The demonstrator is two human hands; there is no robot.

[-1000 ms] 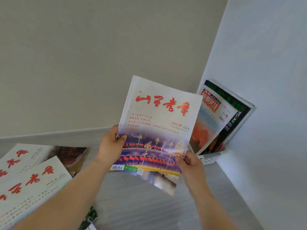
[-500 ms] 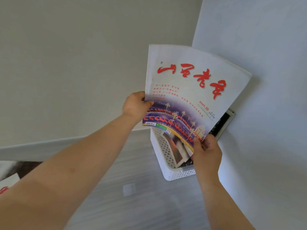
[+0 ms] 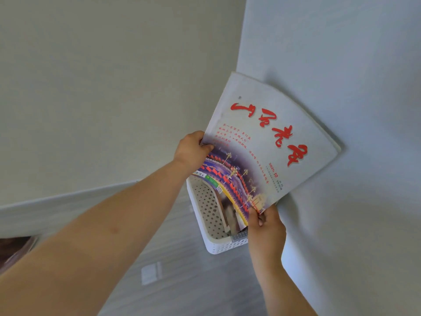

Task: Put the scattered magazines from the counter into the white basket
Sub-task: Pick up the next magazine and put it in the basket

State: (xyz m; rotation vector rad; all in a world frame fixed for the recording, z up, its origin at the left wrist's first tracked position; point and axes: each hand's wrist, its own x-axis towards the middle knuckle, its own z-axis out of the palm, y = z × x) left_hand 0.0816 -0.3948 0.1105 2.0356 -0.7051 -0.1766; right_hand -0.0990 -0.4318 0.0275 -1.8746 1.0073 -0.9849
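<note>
A magazine [image 3: 271,142] with a pale cover and red brush lettering stands tilted in the white perforated basket [image 3: 206,213], its lower edge inside the basket and its top leaning on the right wall. My left hand [image 3: 191,151] grips the magazine's left edge. My right hand [image 3: 265,226] pinches its lower right corner above the basket's rim. Other magazines in the basket are mostly hidden behind this one.
The basket sits in the corner of a grey wood-grain counter [image 3: 182,281], against the right wall [image 3: 353,201]. A dark magazine corner [image 3: 13,249] shows at the far left edge. A small pale patch [image 3: 150,272] lies on the counter in front of the basket.
Both hands have carried the magazine right and down from above the counter into the basket. It has turned clockwise and now leans on the right wall, covering the magazines behind it.
</note>
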